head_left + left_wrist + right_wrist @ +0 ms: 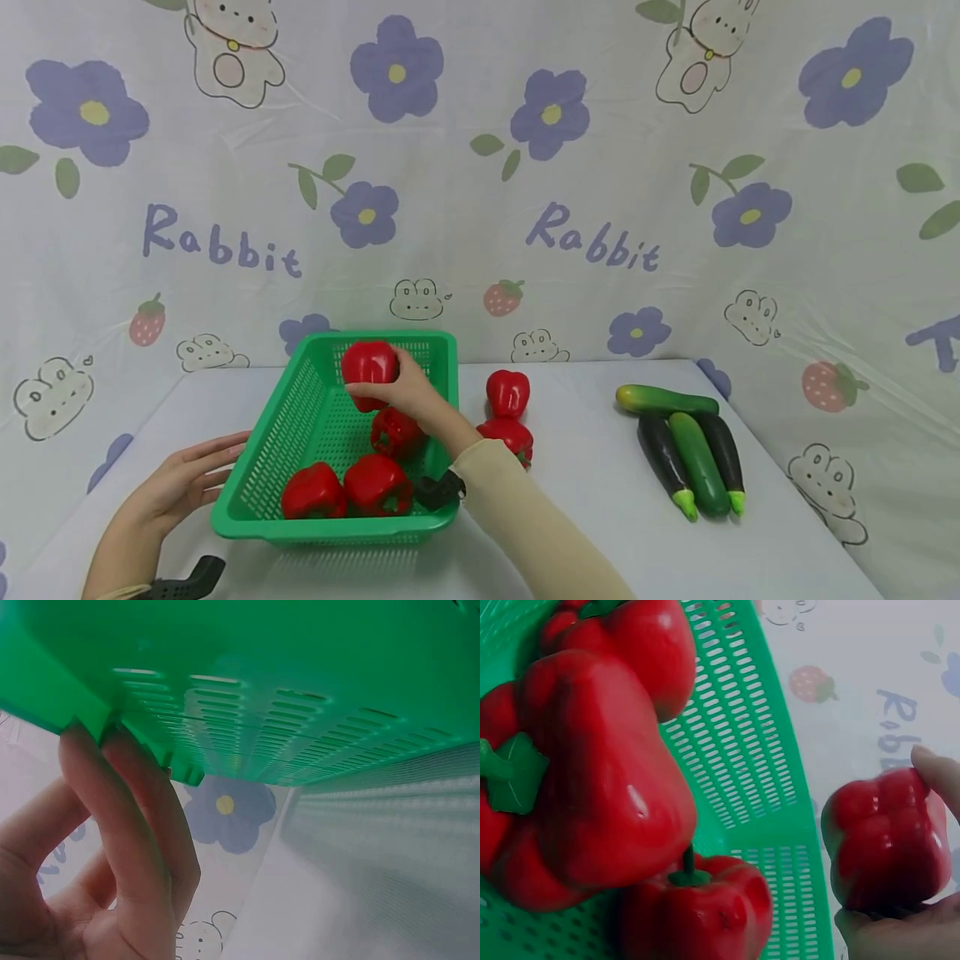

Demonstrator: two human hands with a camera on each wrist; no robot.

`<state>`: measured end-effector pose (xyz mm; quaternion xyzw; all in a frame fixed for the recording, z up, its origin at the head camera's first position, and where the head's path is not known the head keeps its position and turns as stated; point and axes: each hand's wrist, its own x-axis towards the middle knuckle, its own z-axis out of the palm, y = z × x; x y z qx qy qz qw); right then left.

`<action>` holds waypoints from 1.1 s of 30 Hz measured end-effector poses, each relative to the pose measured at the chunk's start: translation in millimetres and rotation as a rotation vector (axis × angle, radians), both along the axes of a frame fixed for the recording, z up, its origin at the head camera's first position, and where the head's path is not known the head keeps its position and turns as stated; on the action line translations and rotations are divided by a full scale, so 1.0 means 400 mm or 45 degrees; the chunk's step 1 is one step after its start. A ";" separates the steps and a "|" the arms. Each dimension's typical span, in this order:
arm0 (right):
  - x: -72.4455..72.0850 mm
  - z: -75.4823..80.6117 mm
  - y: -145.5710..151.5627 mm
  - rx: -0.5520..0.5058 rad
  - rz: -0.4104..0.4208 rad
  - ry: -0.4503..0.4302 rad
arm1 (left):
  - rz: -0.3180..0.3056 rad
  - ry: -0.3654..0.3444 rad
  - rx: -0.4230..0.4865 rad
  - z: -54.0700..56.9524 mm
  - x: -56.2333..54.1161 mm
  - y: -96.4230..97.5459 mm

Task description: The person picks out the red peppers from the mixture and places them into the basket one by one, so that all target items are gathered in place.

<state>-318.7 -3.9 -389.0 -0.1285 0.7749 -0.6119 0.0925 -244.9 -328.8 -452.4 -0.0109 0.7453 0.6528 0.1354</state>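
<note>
My right hand (408, 390) grips a red bell pepper (367, 367) between thumb and fingers, over the far part of a green plastic basket (337, 527). The right wrist view also shows this held bell pepper (889, 836), beyond the basket's rim. Three more red bell peppers lie inside: one at the near left (313, 492), one beside it (377, 485), and another behind them (396, 432). By the basket's left side is my left hand (183, 479), fingers loosely extended. Its fingertips (79, 739) meet the underside of the rim in the left wrist view.
Right of the basket, two red bell peppers sit on the white table (577, 492), a farther one (507, 393) and a nearer one (510, 435) partly behind my sleeve. Farther right lie cucumbers (699, 467) and dark eggplants (663, 458). A patterned curtain (480, 208) hangs behind.
</note>
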 end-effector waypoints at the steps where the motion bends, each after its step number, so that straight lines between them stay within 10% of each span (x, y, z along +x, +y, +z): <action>1: 0.000 -0.003 -0.004 0.004 0.015 -0.003 | -0.003 0.001 0.001 0.000 0.000 0.000; 33: 0.023 -0.048 -0.039 0.380 0.516 -0.062 | 0.035 -0.009 -0.041 -0.001 0.000 0.002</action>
